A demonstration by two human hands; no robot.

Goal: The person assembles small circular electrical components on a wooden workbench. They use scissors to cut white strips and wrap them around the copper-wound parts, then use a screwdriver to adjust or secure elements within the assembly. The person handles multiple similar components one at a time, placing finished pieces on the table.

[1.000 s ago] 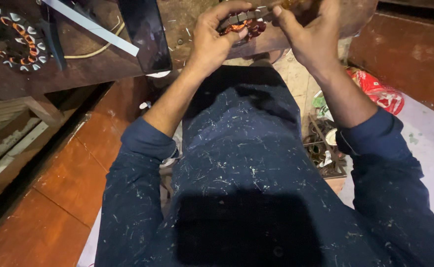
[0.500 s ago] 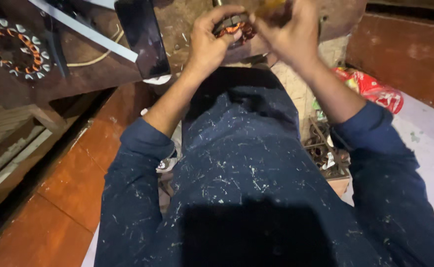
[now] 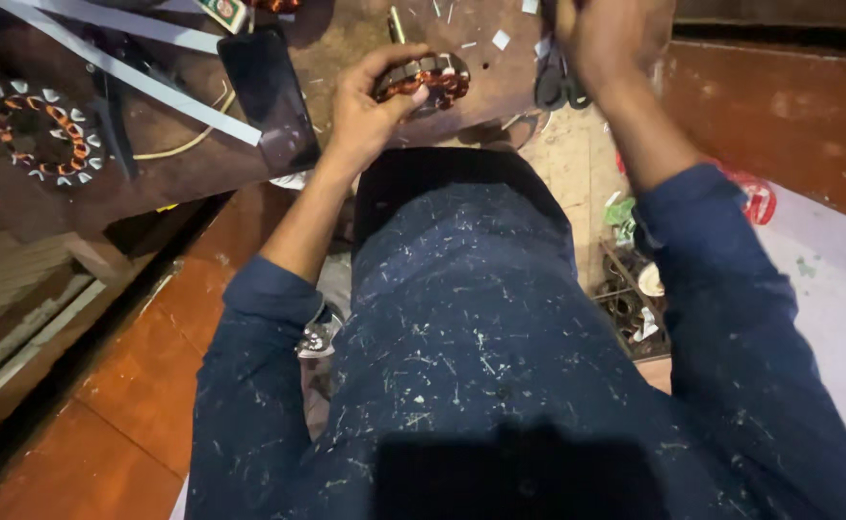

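Dim warm light, dark shadow at bottom, raised hand perhaps motion-blurred, soft edges

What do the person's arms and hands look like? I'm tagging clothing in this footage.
Both arms wear dark navy long sleeves flecked with pale specks, the left sleeve pushed up to the elbow and the right sleeve pushed partway. The left hand and right hand are bare, ungloved.

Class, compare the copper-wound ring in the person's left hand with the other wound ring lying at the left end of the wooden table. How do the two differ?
The held ring is gripped in the left hand and tilted on edge; the table ring lies flat and untouched. The held ring shows its metal side wall; the table ring shows its top face, with white tabs around it. Both carry orange-brown copper windings.
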